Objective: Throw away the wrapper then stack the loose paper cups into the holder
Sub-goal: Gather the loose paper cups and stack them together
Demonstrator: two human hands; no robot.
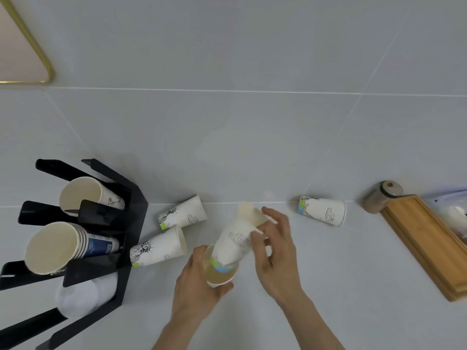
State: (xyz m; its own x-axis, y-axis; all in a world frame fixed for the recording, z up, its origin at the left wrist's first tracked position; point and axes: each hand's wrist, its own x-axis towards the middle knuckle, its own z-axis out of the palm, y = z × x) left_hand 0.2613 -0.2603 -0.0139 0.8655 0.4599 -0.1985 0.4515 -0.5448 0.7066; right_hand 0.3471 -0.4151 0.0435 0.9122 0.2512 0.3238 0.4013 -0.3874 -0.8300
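My left hand (194, 286) grips a white paper cup (220, 275) with its mouth facing me. My right hand (274, 251) holds a second, blurred paper cup (236, 239) whose base sits inside the first cup. Two printed cups lie on their sides left of my hands, one farther back (182, 213) and one nearer (158, 247). Another loose cup (323, 210) lies on its side to the right. The black cup holder (131, 213) stands at the left, with one white cup (83, 194) in its far slot and a stack of blue-printed cups (60, 247) in the middle slot.
A wooden tray (427, 246) lies at the right with a small lidded jar (382, 197) at its far end and a plastic bag (452, 208) beyond it. A gold-rimmed mirror (22, 54) hangs on the tiled wall at upper left.
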